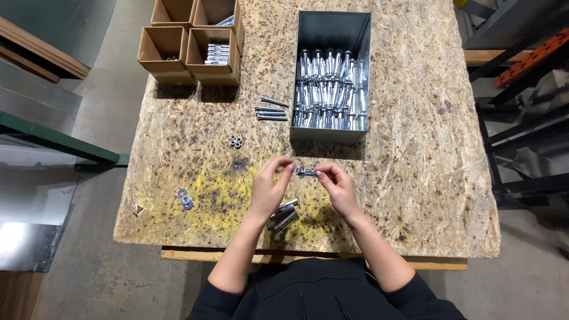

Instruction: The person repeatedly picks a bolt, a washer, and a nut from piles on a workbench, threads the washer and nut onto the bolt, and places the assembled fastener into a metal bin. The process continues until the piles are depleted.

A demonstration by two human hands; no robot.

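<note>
Both hands meet over the near middle of a chipboard table (415,195). Between them is a short silver bolt (307,172), held level: my left hand (268,188) pinches its left end with thumb and fingertips, my right hand (338,186) grips its right end. Just below my left hand a small pile of metal sleeves (283,214) lies on the board. Three loose bolts (271,110) lie farther back, several small nuts (236,141) sit to the left, and a few flat washers (185,198) rest near the left edge.
A grey metal bin (332,26) full of assembled silver bolts stands at the back centre. Several open cardboard boxes (192,56) sit at the back left, some holding metal parts. Metal racking (521,89) stands to the right of the table.
</note>
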